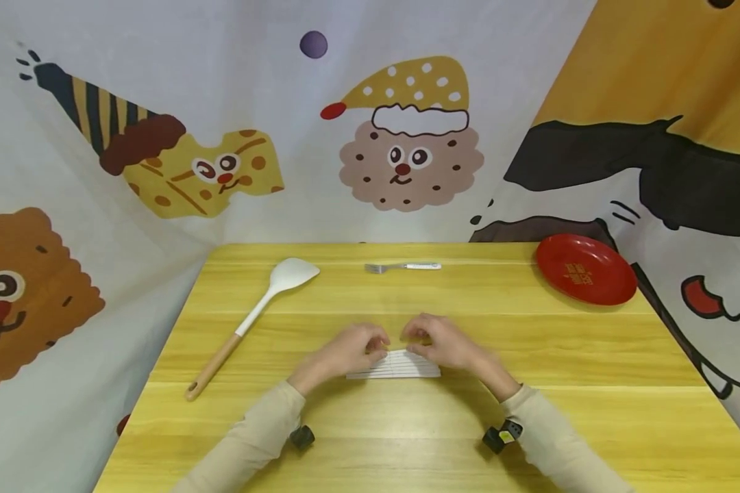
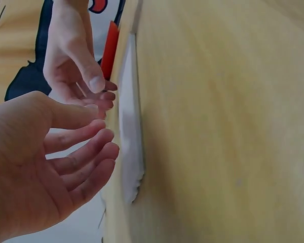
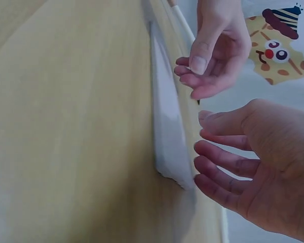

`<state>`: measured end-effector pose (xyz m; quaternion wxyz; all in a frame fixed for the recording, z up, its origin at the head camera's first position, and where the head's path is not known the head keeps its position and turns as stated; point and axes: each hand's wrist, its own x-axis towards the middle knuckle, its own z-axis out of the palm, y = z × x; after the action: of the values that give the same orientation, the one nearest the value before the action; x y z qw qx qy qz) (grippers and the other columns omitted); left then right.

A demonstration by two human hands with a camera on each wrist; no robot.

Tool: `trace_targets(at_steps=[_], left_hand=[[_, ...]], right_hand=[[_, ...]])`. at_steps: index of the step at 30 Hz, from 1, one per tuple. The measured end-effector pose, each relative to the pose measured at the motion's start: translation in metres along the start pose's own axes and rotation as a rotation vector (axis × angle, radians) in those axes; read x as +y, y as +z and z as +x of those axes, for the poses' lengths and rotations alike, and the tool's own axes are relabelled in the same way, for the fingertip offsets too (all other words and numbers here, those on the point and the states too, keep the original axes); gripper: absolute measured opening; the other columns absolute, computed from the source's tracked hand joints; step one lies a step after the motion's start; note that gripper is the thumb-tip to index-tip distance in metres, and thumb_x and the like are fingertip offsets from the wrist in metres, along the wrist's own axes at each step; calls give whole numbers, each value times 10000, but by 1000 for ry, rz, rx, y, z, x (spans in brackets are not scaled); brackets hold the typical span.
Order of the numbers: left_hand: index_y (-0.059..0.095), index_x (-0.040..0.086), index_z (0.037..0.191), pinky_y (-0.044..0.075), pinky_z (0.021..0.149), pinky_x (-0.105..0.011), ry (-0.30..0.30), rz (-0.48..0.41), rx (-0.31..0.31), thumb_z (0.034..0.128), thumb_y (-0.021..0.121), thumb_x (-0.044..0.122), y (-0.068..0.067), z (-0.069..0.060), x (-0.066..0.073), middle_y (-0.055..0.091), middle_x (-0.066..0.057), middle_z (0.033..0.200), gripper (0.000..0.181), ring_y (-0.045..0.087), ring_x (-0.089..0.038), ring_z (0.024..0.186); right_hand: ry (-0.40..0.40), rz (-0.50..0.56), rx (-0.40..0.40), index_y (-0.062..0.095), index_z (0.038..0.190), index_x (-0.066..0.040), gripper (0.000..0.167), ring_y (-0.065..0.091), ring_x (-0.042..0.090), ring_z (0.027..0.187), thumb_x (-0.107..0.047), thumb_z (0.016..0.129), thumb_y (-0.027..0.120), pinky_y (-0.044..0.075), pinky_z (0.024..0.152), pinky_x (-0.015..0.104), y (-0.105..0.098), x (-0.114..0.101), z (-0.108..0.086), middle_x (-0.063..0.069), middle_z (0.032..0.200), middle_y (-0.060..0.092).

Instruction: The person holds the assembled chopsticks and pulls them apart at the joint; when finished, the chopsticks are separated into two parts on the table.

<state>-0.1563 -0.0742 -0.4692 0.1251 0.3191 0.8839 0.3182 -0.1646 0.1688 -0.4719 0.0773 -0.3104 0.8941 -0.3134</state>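
Note:
A strip of white lined paper (image 1: pixel 395 367), apparently folded, lies flat near the middle of the table. My left hand (image 1: pixel 353 350) is over its left end, and my right hand (image 1: pixel 447 344) over its right end. Both wrist views show loosely bent fingers with nothing pinched between them. In the left wrist view, the paper (image 2: pixel 130 119) lies just beyond the fingertips of the left hand (image 2: pixel 55 157). The right wrist view has the right hand (image 3: pixel 263 162) beside the paper's ragged end (image 3: pixel 171 169); whether any fingertip touches it is unclear.
On the left lies a white spatula (image 1: pixel 291 275) with a wooden handle (image 1: pixel 214 363). A small fork (image 1: pixel 401 266) with a white handle is near the back edge. At the back right rests a red plate (image 1: pixel 604 263). A cartoon-printed cloth (image 1: pixel 321 178) hangs behind the table (image 1: pixel 592 356).

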Motion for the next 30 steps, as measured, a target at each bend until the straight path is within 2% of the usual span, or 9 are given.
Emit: trace_targets(at_steps=[4, 8, 13, 18, 24, 30], left_hand=[[711, 63, 1080, 500, 727, -213, -18, -4, -25, 942, 684, 103, 5, 3, 1, 654, 9, 907, 146, 571, -92, 813], [713, 67, 1038, 479, 700, -200, -28, -3, -23, 929, 678, 70, 9, 5, -1, 630, 22, 865, 115, 535, -74, 778], [710, 53, 1007, 472, 682, -199, -25, -12, -9, 899, 632, -16, 10, 6, -4, 621, 15, 837, 150, 524, -74, 756], [711, 46, 1005, 467, 683, -204, -25, -11, -1, 903, 612, -32, 10, 6, -6, 622, 4, 837, 162, 518, -78, 753], [713, 46, 1047, 477, 723, -215, -68, -3, -6, 917, 594, -50, 11, 6, -7, 644, -28, 905, 200, 538, -110, 804], [688, 59, 1042, 481, 741, -234, -85, 73, 7, 932, 593, -46, 12, 5, -7, 630, -44, 934, 179, 543, -127, 838]], right_hand=[[8, 71, -18, 721, 1057, -68, 163, 656, 111, 888, -38, 897, 734, 571, 788, 247, 9, 3, 2, 32, 1005, 715], [2, 115, -18, 726, 1019, -68, 143, 637, 82, 843, 0, 894, 721, 560, 751, 214, 15, 6, 3, 12, 944, 701], [-9, 106, -6, 744, 964, -105, 128, 612, 59, 812, 0, 893, 724, 546, 727, 211, 18, 8, 5, -16, 910, 690], [-6, 89, -8, 753, 931, -129, 112, 599, 47, 803, -24, 909, 720, 532, 724, 208, 18, 9, 6, -38, 890, 689], [-11, 87, -4, 756, 928, -131, 109, 600, 37, 797, -29, 916, 718, 532, 717, 199, 18, 11, 6, -46, 887, 698], [-51, 67, 21, 754, 930, -108, 89, 606, 40, 784, -27, 912, 722, 535, 704, 202, 18, 12, 7, -23, 875, 708]])
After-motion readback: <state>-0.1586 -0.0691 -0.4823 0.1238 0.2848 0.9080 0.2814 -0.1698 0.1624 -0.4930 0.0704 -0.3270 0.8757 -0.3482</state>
